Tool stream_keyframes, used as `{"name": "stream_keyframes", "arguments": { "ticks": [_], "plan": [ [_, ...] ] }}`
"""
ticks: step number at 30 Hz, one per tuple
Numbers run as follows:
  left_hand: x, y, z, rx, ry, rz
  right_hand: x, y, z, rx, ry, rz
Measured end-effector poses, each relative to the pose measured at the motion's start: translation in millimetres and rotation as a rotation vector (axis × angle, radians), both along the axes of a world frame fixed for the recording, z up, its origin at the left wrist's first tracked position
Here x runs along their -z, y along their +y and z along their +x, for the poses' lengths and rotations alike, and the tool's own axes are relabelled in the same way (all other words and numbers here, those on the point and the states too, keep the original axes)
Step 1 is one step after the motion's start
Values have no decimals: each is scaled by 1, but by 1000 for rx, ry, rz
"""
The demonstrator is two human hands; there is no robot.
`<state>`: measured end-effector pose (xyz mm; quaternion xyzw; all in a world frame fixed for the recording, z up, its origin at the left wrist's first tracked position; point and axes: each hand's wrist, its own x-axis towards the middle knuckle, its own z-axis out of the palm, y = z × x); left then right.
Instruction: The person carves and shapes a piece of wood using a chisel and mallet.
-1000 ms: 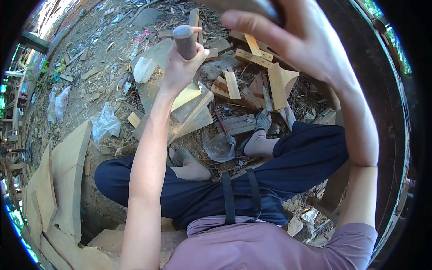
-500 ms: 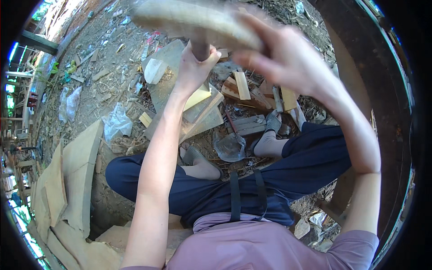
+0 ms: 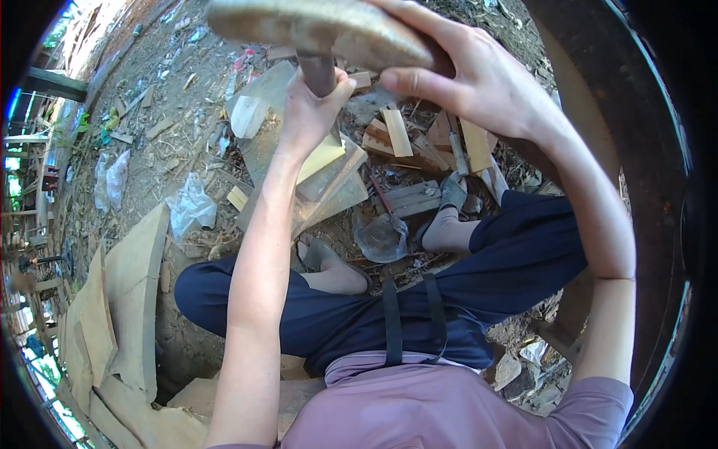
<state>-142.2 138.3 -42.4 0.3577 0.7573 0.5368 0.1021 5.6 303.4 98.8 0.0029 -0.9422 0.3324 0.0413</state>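
Note:
A thick, pale wooden piece with a rounded rim (image 3: 321, 26) spans the top of the view, partly cut off by the upper edge. From its underside comes a round, dark wooden handle (image 3: 317, 73). My left hand (image 3: 308, 112) is wrapped round this handle, thumb along its side. Against the right end of the piece rests my right hand (image 3: 486, 75), its thumb below the rim and its fingers stretched over the top, where the tips are hidden. Beneath my left wrist lies a yellow wood block (image 3: 321, 159) on a grey board (image 3: 280, 86).
Wood offcuts (image 3: 396, 133) lie in a heap beyond my feet. A clear plastic bag (image 3: 380, 238) is between them. Large bent sheets (image 3: 131, 299) lean at the left, near crumpled plastic (image 3: 192, 200). A dark curved edge (image 3: 636, 150) bounds the right side.
The wooden piece, smeared by motion before, is sharper now. My right hand has moved slightly upward against it. The left hand keeps its grip and has shifted a little left.

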Motion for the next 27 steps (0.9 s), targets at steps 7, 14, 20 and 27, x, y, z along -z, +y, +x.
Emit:
{"name": "stream_keyframes", "arguments": {
  "ticks": [7, 14, 20, 27],
  "plan": [
    [14, -25, 5, 7, -271, 332, 185, 40, -24, 427, 67, -304],
    [32, -66, 8, -140, -498, 520, 317, 63, -16, 786, -375, -93],
    [48, -76, -22, -309, -675, 854, 342, 64, -6, 735, -189, 284],
    [64, -93, -33, -587, -828, 1039, 284, -8, -33, 364, 200, -306]
  ]
}}
